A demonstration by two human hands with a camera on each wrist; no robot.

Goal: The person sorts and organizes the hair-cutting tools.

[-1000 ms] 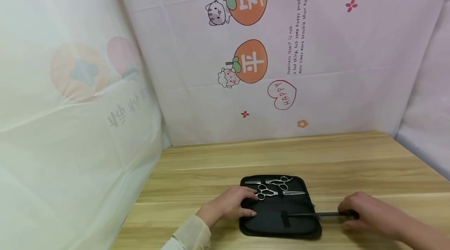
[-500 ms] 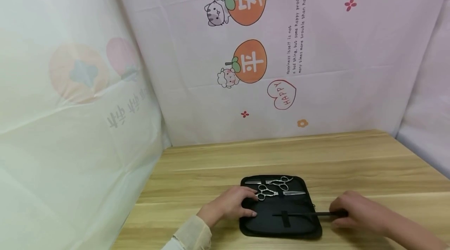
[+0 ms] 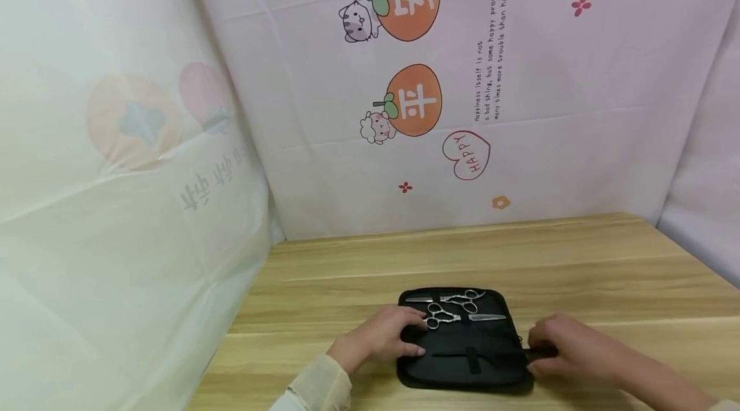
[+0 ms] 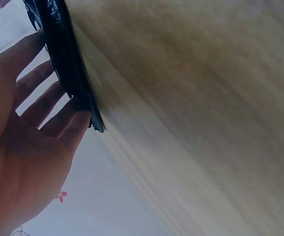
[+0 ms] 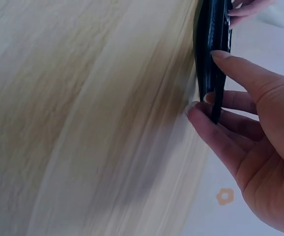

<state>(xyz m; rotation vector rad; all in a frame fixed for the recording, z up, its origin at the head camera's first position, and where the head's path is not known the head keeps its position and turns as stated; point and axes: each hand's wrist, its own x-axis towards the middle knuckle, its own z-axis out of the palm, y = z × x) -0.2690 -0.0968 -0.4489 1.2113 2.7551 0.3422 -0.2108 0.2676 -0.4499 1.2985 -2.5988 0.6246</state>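
An opened black zip case [image 3: 445,376] lies flat on the table. My left hand [image 3: 384,334] rests on its left edge, thumb and fingertips on top. In the left wrist view the fingers [image 4: 36,101] stretch out fairly straight to the case's side. At the case's right edge my right hand [image 3: 569,347] pinches a slim black comb [image 3: 509,353] with a thin tail. The tail passes under a short elastic strap [image 3: 473,359] and points left. Two silver hair scissors [image 3: 462,300] [image 3: 442,316] sit in the upper half, under straps. In the right wrist view the fingers largely hide the comb.
The wood-grain table [image 3: 324,276] reaches back to a printed white cloth [image 3: 341,199]. Another cloth [image 3: 115,270] hangs along the left side, and a third [image 3: 708,205] on the right.
My right hand has moved left with the comb, sliding its tail further through the strap and across the case. The left hand has stayed on the case's left edge.
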